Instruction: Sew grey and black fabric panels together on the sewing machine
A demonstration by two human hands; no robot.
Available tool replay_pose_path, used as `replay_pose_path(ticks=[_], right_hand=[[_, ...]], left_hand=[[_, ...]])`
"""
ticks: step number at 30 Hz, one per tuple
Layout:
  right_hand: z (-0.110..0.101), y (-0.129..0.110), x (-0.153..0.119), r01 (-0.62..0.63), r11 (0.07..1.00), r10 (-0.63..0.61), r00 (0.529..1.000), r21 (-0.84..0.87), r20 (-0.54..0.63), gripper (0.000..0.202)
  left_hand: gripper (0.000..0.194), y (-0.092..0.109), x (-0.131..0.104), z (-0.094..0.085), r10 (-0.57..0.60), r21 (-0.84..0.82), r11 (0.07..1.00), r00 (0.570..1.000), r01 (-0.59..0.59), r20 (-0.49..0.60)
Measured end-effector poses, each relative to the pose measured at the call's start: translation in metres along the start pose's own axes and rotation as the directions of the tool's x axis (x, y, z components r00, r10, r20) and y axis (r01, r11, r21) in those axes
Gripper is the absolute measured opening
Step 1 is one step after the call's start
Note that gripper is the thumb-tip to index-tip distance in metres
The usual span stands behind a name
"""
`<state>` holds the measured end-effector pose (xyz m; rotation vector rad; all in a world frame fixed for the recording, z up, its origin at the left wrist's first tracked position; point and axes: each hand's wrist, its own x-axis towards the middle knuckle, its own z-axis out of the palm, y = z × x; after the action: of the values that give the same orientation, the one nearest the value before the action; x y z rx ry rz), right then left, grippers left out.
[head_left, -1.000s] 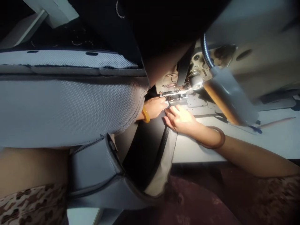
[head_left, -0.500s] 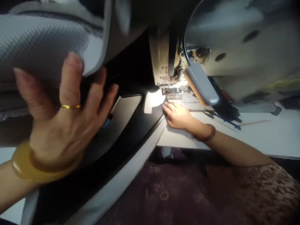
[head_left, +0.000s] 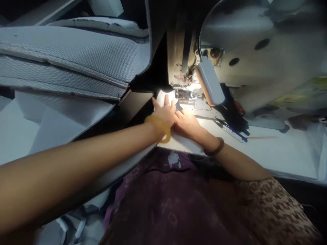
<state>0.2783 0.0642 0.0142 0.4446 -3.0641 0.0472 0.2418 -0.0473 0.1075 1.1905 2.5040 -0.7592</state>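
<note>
My left hand (head_left: 165,113), with a yellow bangle at the wrist, lies with fingers spread on the black fabric panel (head_left: 144,110) and a brightly lit white piece (head_left: 161,96) by the sewing machine's needle area (head_left: 178,89). Right beside it, my right hand (head_left: 187,124) has its fingers bent and closed on the panel's edge; the fingertips are partly hidden. The two hands touch or nearly touch. The panel's pale edge runs down and left under my left forearm.
Thick grey textured fabric (head_left: 84,58) is heaped at the upper left. A small lamp (head_left: 211,81) on a bent neck hangs before the machine body (head_left: 245,41). Tweezers (head_left: 231,132), a blue tool (head_left: 237,133) and dark cloth (head_left: 233,112) lie on the white table (head_left: 291,149).
My left hand has moved from the grey fabric at the left to the needle area, beside my right hand. The right hand stays at the panel's edge. The view has shifted slightly.
</note>
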Motion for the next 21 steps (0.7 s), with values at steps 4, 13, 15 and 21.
replay_pose_path(ticks=[4, 13, 15, 21], right_hand=[[0.004, 0.002, -0.001, -0.013, 1.000, 0.014, 1.000, 0.026, -0.011, 0.029], [0.009, 0.005, -0.001, 0.045, 0.996, -0.031, 0.984, 0.075, -0.177, 0.021], [0.013, 0.006, -0.002, 0.048, 0.998, -0.040, 0.977, 0.032, -0.209, 0.024], [0.018, 0.005, -0.004, 0.004, 0.998, -0.020, 0.965, -0.062, -0.260, 0.031]], left_hand=[[0.049, -0.008, 0.063, 0.014, -0.154, -0.104, 0.984, 0.985, 0.145, -0.081], [0.037, -0.048, 0.083, 0.045, 0.148, -0.020, 0.987, 0.941, -0.161, -0.303], [0.035, -0.047, 0.088, 0.043, 0.221, 0.020, 0.974, 0.929, -0.226, -0.298], [0.033, -0.053, 0.098, 0.043, 0.406, 0.104, 0.913, 0.848, -0.395, -0.341]])
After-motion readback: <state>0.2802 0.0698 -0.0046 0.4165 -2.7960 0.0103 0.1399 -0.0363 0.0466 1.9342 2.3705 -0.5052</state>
